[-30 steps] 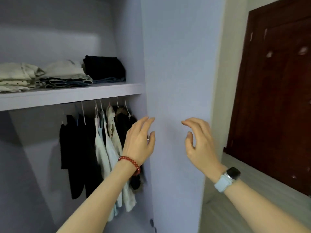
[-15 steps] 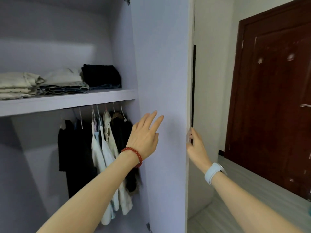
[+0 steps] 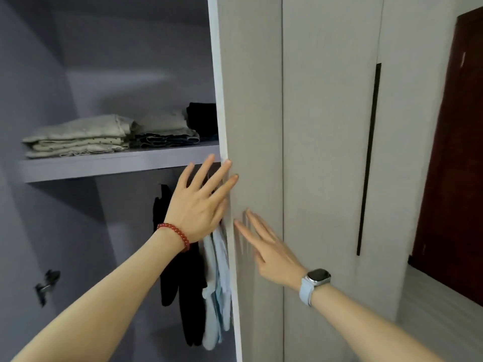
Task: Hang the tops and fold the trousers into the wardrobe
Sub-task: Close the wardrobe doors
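The wardrobe door [image 3: 256, 100] stands partly across the opening, its pale edge in the middle of the view. My left hand [image 3: 201, 205], with a red bead bracelet, lies with straight spread fingers against the door's edge. My right hand [image 3: 269, 246], with a watch on the wrist, presses flat on the door's outer face just below. Inside, folded trousers [image 3: 78, 137] in beige, denim and black lie on the shelf [image 3: 117, 163]. Under it hang black and light blue tops [image 3: 209, 283], partly hidden by the door and my left arm.
A second wardrobe door [image 3: 332, 152] with a long dark handle slot [image 3: 368, 163] is to the right. A dark red room door [image 3: 454, 152] stands at the far right above a pale striped floor [image 3: 439, 317]. A metal hinge [image 3: 47, 283] sits on the wardrobe's left inner wall.
The door has swung leftward across the opening, hiding part of the shelf and hanging tops. My right hand moved from the door's edge onto its outer face; my left hand reached the edge.
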